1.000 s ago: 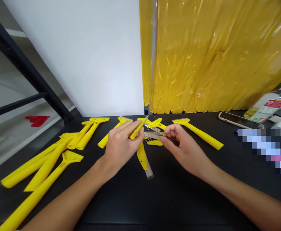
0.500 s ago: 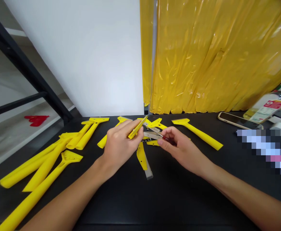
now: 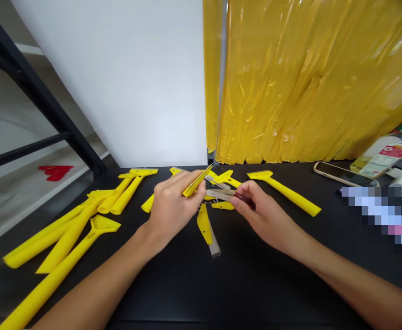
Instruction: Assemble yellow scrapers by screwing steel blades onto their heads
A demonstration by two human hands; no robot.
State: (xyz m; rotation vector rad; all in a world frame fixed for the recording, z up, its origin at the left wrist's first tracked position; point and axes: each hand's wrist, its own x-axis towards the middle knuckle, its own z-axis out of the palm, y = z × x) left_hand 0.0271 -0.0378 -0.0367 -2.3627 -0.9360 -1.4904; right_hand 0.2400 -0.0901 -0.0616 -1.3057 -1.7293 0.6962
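Long yellow plastic scrapers (image 3: 54, 270) lie at the left side of the flat black table (image 3: 242, 284). Near the table's back edge, a narrow yellow plastic scraper (image 3: 195, 182) is gripped by the curled fingers of the left hand (image 3: 171, 206). A thin, flat steel blade (image 3: 219, 195) is pinched tightly by the right hand (image 3: 266, 213), close to the yellow scraper. The blade is best held flat and steady, with fingers kept off its sharp edge. Another yellow plastic scraper (image 3: 290, 195) lies farther right, and a gold-edged phone (image 3: 345, 174) lies near the back right corner.

Scrapers (image 3: 66, 236) are laid at the worktop's (image 3: 256, 284) left, a smartphone (image 3: 345, 174) is placed at its right, and plastic curtains (image 3: 307, 82) are hung behind.
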